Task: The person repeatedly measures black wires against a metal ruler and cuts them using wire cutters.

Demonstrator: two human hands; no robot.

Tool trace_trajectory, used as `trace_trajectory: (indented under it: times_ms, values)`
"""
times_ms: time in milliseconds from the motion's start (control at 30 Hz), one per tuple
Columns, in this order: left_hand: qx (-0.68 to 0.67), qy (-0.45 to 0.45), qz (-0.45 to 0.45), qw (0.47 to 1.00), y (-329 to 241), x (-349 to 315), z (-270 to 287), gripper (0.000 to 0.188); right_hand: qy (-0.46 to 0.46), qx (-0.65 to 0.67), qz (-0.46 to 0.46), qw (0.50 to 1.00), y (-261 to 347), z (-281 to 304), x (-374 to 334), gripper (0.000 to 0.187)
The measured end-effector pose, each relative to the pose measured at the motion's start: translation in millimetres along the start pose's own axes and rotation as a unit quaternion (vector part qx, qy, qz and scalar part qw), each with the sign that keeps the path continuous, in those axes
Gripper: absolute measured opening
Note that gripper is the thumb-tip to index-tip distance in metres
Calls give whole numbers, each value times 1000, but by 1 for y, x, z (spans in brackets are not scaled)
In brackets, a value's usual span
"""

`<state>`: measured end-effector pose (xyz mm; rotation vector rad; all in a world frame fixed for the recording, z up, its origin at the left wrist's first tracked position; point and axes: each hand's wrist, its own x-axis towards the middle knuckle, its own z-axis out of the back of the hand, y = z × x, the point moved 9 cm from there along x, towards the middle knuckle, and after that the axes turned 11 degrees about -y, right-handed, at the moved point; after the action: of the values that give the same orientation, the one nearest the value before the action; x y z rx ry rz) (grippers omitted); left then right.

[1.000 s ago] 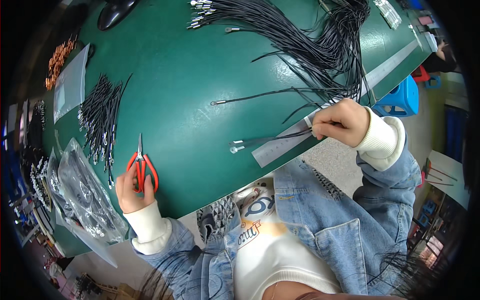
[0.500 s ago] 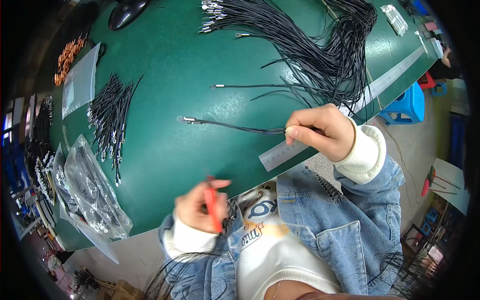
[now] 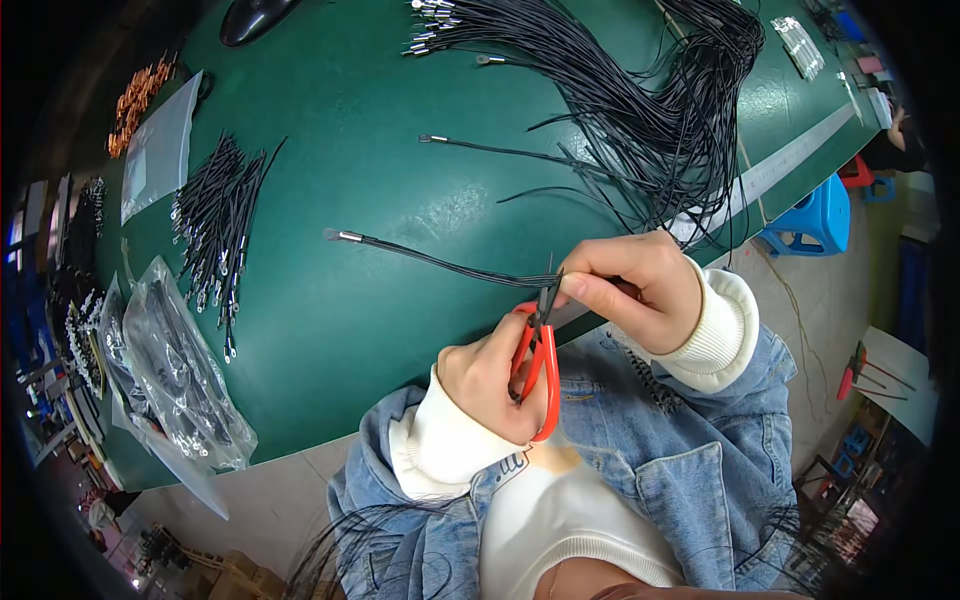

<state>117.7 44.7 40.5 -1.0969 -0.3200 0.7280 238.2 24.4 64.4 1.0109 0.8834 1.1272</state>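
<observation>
A few thin black cables [image 3: 430,256] lie bunched together, with silvery metal terminals [image 3: 350,236] at their left end. My right hand [image 3: 645,290] pinches these cables between thumb and forefinger, near the table's front edge. Red-handled scissors [image 3: 549,385] are gripped in my left hand [image 3: 485,385]. Their dark blades point up and stand apart across the cables, just left of my right fingertips. Whether the blades touch the cables is too fine to tell. Beyond my right hand, a large bundle of long black cables [image 3: 620,80] spreads over the green table [image 3: 330,330].
Short black cables [image 3: 220,220] form a pile at the left, beside clear plastic bags [image 3: 175,365]. Copper-coloured parts [image 3: 140,100] lie farther back. A long ruler [image 3: 800,150] runs along the right edge, partly covered. A blue stool [image 3: 815,220] stands beyond the table.
My left hand has moved right and up, bringing the scissors from the left to the cables beside my right hand. The cables' terminal end has shifted slightly left.
</observation>
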Motion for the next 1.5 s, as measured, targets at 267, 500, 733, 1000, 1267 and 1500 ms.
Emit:
trace_trajectory:
  times_ms: [267,500,733,1000,1267,1500]
  values:
    - [2,-7,4,1000,0,2,1,29,7,15,1,1000,2,-1,1,15]
    - [-7,-13,4,1000,0,3,1,29,7,16,-8,1000,1,-2,2,15]
    - [-1,-32,-15,999,2,2,2,28,6,13,-14,1000,-3,-4,5,15]
    - [-4,-62,15,998,11,-4,9,17,19,-37,12,999,6,-13,14,15]
    - [-87,-31,98,991,32,-12,6,21,47,-88,11,995,5,-29,25,15]
    - [-133,-65,125,981,37,-14,26,17,71,-124,21,989,-1,-34,23,14]
